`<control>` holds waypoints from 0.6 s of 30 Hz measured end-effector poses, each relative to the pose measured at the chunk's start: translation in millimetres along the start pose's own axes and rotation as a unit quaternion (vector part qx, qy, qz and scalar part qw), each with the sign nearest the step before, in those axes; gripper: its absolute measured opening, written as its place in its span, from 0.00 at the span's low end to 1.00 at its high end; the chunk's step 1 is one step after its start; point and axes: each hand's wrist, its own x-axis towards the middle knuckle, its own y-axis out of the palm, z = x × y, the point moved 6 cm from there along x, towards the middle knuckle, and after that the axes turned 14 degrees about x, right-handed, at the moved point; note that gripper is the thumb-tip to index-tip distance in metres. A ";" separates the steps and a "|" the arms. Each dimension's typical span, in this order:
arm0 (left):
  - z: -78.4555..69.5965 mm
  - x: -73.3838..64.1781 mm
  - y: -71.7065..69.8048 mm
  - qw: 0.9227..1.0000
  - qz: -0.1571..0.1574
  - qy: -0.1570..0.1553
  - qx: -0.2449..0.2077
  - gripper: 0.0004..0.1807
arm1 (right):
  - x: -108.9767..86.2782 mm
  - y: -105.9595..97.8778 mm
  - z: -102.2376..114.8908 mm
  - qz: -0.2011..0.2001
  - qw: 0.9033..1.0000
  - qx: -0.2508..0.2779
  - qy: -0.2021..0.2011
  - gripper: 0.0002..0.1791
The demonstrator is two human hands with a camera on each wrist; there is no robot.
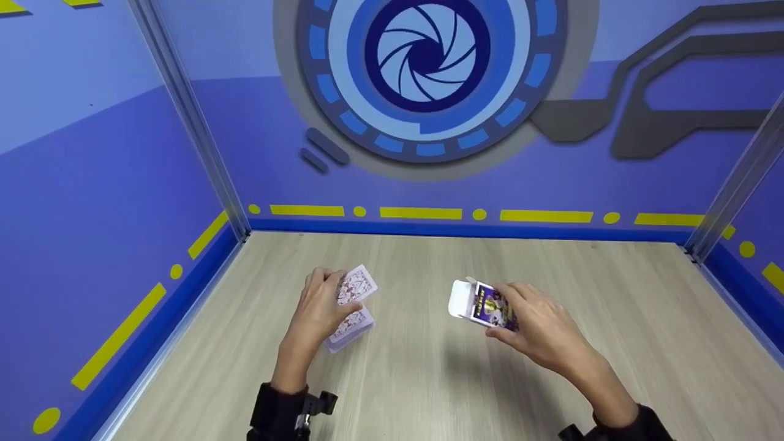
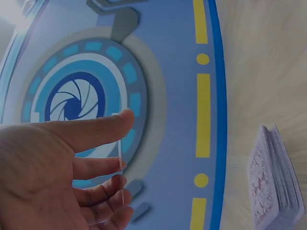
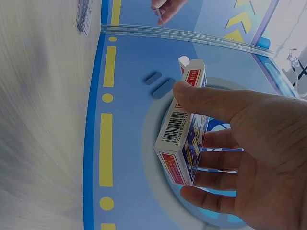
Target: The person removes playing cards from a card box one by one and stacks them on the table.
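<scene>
My left hand [image 1: 318,306] pinches a playing card [image 1: 358,285] with a patterned back, thumb on one edge and fingers on the other. In the left wrist view that card [image 2: 120,153] shows nearly edge-on as a thin line. Below it, a stack of playing cards [image 1: 354,328] with the same patterned back sits on the table. Off to the right, my right hand [image 1: 548,324] grips a small printed card box [image 1: 492,306], its white end flap [image 1: 460,299] hanging open toward the left. A barcode side of the box [image 3: 175,127] faces the right wrist camera.
A wood-grain tabletop [image 1: 416,380] spreads under both hands. Blue printed panels [image 1: 422,190] with yellow marks wall it at the back and on both sides. Metal corner posts [image 1: 196,116] stand where the panels meet.
</scene>
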 end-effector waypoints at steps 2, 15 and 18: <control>4.5 1.3 5.4 1.000 0.012 -0.006 0.003 0.36 | 0.1 0.2 0.0 0.000 1.000 -0.001 0.000 0.41; 30.7 8.0 39.8 0.994 0.090 -0.059 0.006 0.42 | -0.8 1.2 -0.6 0.003 1.000 0.004 -0.002 0.40; 35.0 8.2 45.7 0.992 0.104 -0.066 0.003 0.41 | 0.4 1.2 -0.8 -0.001 1.000 0.000 -0.008 0.39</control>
